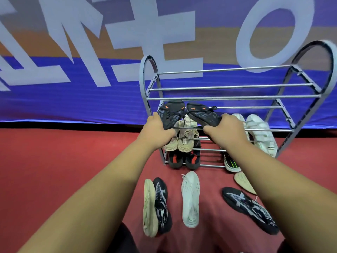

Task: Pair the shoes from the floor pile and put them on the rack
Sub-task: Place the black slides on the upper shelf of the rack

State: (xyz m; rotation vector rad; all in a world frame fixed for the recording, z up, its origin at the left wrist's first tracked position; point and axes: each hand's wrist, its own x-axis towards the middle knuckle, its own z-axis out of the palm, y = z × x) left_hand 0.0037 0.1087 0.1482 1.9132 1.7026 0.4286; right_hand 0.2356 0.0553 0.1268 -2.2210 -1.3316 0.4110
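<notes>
My left hand (157,131) grips a black shoe with orange marks (170,112) and my right hand (225,129) grips its twin (201,113). Both shoes are at the left of the grey metal rack's (233,97) second tier. Lower tiers hold a beige pair (184,139), a white pair (260,134), a black-and-red pair (184,159) and a dark shoe with green stripes (231,163). On the red floor lie a black-and-white shoe on its side (160,205), a white shoe (190,198), another black-and-white shoe (249,209) and a beige sole (244,182).
A blue and orange banner (91,70) with large pale letters stands behind the rack. The rack's top tier (228,70) carries nothing. Red carpet (54,161) stretches to the left of the rack.
</notes>
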